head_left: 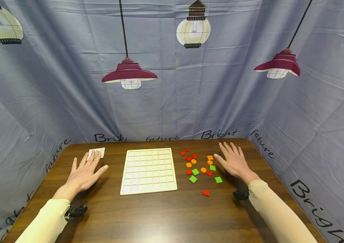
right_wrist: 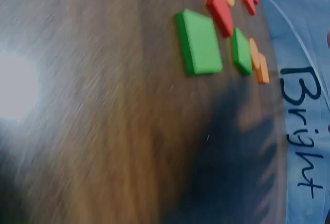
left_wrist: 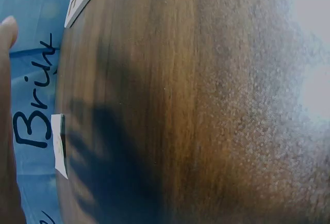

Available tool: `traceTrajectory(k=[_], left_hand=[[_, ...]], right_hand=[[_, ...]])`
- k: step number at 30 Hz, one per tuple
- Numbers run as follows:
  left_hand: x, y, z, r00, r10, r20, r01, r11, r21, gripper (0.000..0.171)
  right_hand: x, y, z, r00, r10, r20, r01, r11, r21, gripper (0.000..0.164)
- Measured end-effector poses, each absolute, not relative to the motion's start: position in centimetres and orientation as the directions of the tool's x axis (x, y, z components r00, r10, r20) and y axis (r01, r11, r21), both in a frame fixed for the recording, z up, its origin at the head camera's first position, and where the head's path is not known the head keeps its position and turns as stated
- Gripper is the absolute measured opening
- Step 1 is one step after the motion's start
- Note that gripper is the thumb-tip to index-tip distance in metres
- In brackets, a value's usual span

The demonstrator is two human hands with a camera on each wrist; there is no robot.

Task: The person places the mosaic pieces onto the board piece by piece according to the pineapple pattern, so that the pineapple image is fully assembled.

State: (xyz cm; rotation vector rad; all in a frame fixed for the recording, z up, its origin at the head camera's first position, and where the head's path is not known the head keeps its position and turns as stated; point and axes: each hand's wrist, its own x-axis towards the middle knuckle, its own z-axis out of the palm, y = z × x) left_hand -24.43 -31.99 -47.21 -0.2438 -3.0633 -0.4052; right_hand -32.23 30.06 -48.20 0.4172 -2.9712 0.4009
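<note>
Both hands: fingers straight and spread, palms down, nothing held. Right hand (head_left: 234, 160) sits at the far right of the table (head_left: 147, 219); left hand (head_left: 82, 173) mirrors it on the far left. Shadows under both suggest they're above the wood, but I can't confirm the clearance.

Key relation, my read: the loose pieces lie left of the right hand, between it and the grid board (head_left: 149, 171). Right hand is clearly nearer. Closest to its thumb are an orange square (head_left: 210, 157), an orange disc (head_left: 210, 162) and a green square (head_left: 213, 167); a second green square (head_left: 218, 180) is nearer the wearer. Red pieces (head_left: 209, 173) and more discs scatter toward the board; a lone red one (head_left: 206, 192) lies nearest the wearer. Squares and discs give no real long axis to line up with.

Board is flat, slightly rotated, its near edge closer to the left thumb than its far side is to the right thumb. Left fingertips overlap a printed card (head_left: 102, 150) in head view; contact unclear.

View differences: right wrist shows piece thickness, slabs lying flat, which head flattens to outlines. Left wrist shows the card's edge uncovered, apart from the visible finger, plus a board corner. Only head gives the whole layout.
</note>
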Motion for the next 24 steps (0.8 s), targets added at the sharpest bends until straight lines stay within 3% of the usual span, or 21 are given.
traceTrajectory(k=[10,24], left_hand=[[-23.9,-30.5,-48.0,-0.94,0.317,0.125,0.339,0.842,0.419,0.078],[-23.6,-28.1,-49.5,-0.889,0.448,0.1,0.426,0.724,0.543,0.063]], right_hand=[[-33.9,27.0,-48.1,-0.934,-0.328,0.139,-0.356,0.876,-0.326,0.084],[-35.3,23.1,-49.0,-0.911,-0.391,0.133,-0.411,0.834,-0.368,0.076]])
